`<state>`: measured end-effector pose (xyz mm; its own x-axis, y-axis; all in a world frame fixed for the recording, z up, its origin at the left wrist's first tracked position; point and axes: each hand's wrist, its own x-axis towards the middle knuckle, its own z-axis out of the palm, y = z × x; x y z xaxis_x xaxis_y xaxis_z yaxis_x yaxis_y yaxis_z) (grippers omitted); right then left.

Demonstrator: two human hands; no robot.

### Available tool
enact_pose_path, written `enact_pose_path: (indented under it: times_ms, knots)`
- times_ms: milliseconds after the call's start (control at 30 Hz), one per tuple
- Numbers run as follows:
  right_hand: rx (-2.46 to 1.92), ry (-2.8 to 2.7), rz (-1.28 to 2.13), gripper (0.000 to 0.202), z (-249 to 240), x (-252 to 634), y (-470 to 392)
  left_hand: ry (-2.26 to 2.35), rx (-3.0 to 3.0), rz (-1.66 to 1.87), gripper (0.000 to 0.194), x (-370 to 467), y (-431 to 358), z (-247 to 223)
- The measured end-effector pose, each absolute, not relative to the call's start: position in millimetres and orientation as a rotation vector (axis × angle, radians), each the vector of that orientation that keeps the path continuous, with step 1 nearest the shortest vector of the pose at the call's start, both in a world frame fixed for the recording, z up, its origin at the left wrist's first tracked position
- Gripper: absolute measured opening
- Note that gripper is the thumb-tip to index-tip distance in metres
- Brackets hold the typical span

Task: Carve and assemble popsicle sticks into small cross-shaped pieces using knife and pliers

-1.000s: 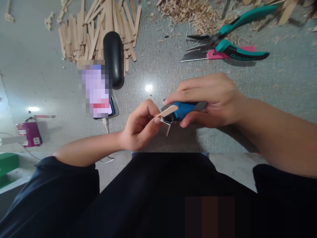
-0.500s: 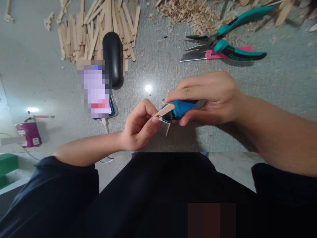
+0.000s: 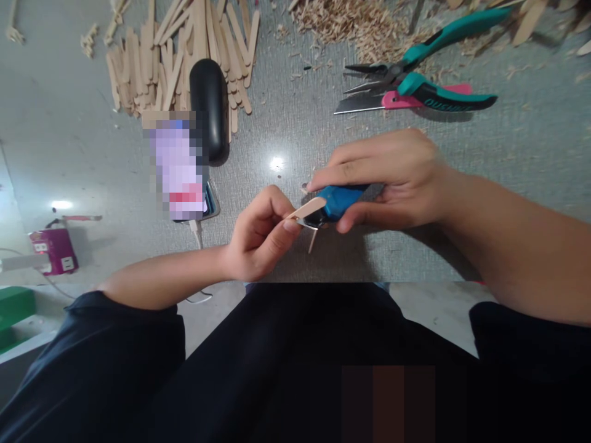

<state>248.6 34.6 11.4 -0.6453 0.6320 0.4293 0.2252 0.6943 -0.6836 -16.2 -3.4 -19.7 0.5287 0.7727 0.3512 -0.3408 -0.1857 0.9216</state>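
My left hand (image 3: pixel 263 231) pinches a wooden craft stick (image 3: pixel 310 208) between thumb and fingers, its rounded end pointing right. In my right hand (image 3: pixel 392 178) is a blue and black utility knife (image 3: pixel 344 202), gripped between the fingers above and the thumb below. The knife's short metal blade (image 3: pixel 308 225) points left and lies close under the stick, near my left thumb tip. Whether the blade touches the wood I cannot tell. A thin wood sliver (image 3: pixel 313 241) shows just below the knife's front end.
Craft sticks (image 3: pixel 198 37) lie piled at the upper left, beside a black case (image 3: pixel 209 111) and a phone (image 3: pixel 178 166) on a cable. Green-handled pliers (image 3: pixel 415 67) rest over a pink-handled blade (image 3: pixel 360 103). Wood shavings (image 3: pixel 351 24) lie behind. A purple power socket (image 3: pixel 60 249) is far left.
Both hands keep nearly the same pose and place. The stick and knife have shifted only very slightly against each other.
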Motion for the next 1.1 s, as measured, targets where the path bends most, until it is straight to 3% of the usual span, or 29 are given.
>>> enact_pose_path:
  times_ms: [233,533,1100]
  knots:
    - [-0.645,-2.206,0.800,0.052,10.0,248.6,35.2,0.289,1.437,1.059,0.008,-12.4,2.2,-22.9]
    - [-0.634,-2.212,0.788,0.059,11.5,244.6,33.1,0.255,1.462,1.061,0.005,-12.4,3.9,-19.6]
    - [-0.666,-2.163,0.811,0.050,11.7,241.3,28.9,0.243,1.419,1.027,0.009,-10.2,4.5,-18.1]
